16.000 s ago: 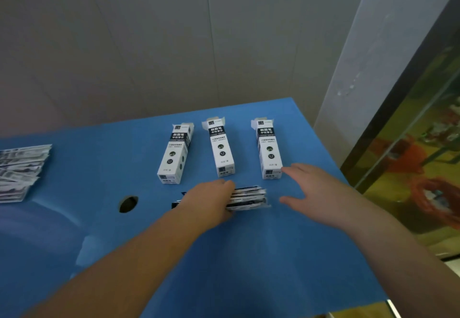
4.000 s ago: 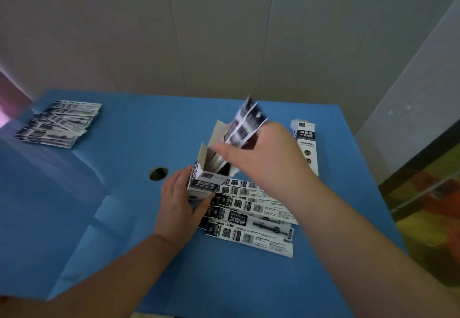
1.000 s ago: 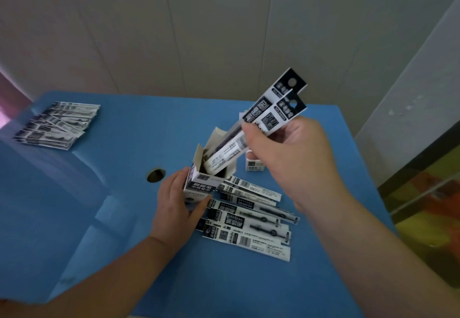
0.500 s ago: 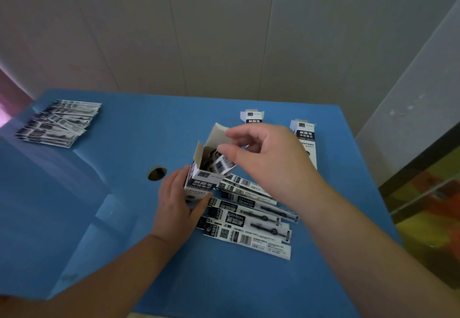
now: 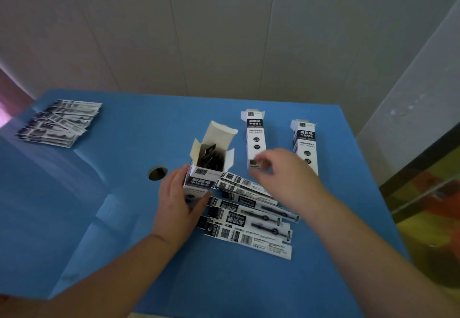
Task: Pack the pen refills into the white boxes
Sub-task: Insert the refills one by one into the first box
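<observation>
My left hand [image 5: 177, 203] grips an upright white box [image 5: 202, 170] with its top flaps open; dark refill packets show inside it. A fan of several flat refill packets [image 5: 249, 220] lies on the blue table just right of that box. My right hand [image 5: 283, 178] hovers over the far end of the fan, empty, its fingers loosely curled and blurred by motion. Two more white boxes lie flat farther back, one in the middle [image 5: 256, 138] and one at the right [image 5: 305, 143].
The blue table [image 5: 124, 193] has a round hole [image 5: 157, 173] left of the held box. A second pile of refill packets [image 5: 59, 122] lies at the far left. The table's right edge drops off beside a glass panel [image 5: 428, 193]. A wall stands behind.
My right hand has let go of the packets it pushed into the upright box and has moved right and down, above the fan of packets. My left hand still holds the box.
</observation>
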